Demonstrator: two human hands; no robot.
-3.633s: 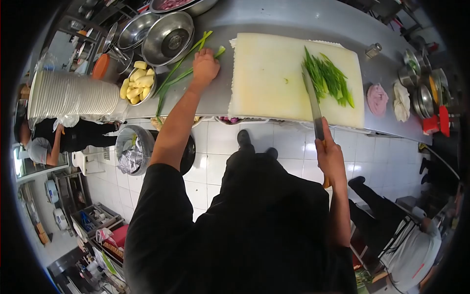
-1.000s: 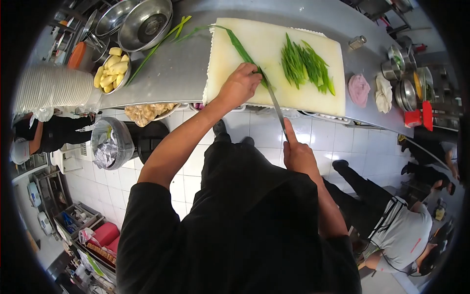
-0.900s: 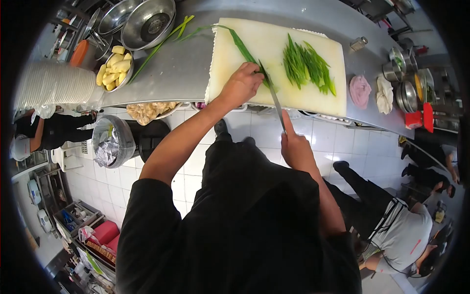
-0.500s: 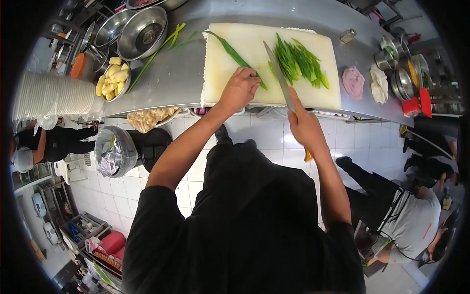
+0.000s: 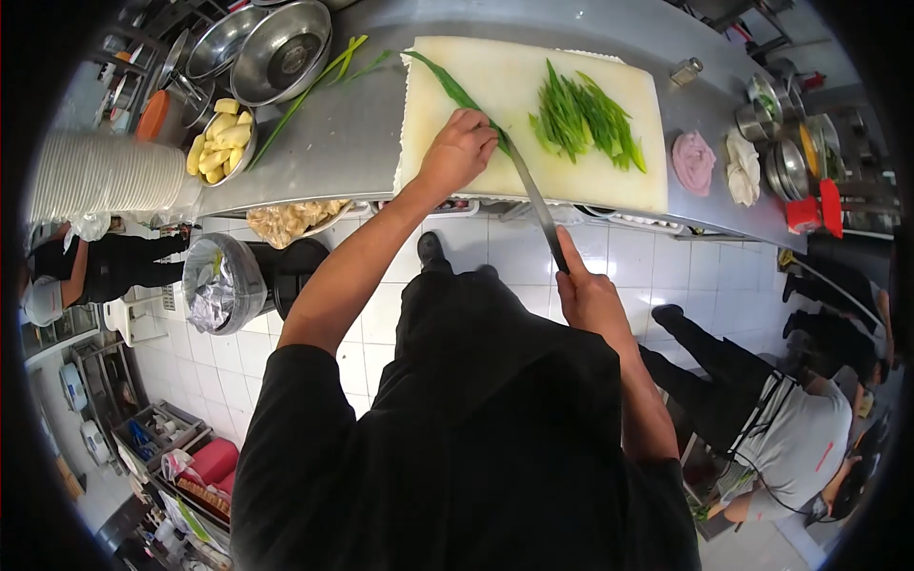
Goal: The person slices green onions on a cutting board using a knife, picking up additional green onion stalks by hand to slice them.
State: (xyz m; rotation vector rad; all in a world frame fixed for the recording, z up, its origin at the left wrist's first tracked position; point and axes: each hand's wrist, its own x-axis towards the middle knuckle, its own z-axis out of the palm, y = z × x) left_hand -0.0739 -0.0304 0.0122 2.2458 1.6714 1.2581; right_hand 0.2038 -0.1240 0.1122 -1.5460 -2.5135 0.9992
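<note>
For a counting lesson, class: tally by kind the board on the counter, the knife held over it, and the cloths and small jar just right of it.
Board: 1
Knife: 1
Cloths, pink cloth and white cloth: 2
Jar: 1
Total: 5

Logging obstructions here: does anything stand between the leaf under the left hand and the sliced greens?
Yes: the knife in the right hand, angled beside the left hand on the leaf. Nothing else visible.

left hand [image 5: 460,150]: fingers curled, knuckles up | right hand [image 5: 588,293]: grip closed, index finger extended
</note>
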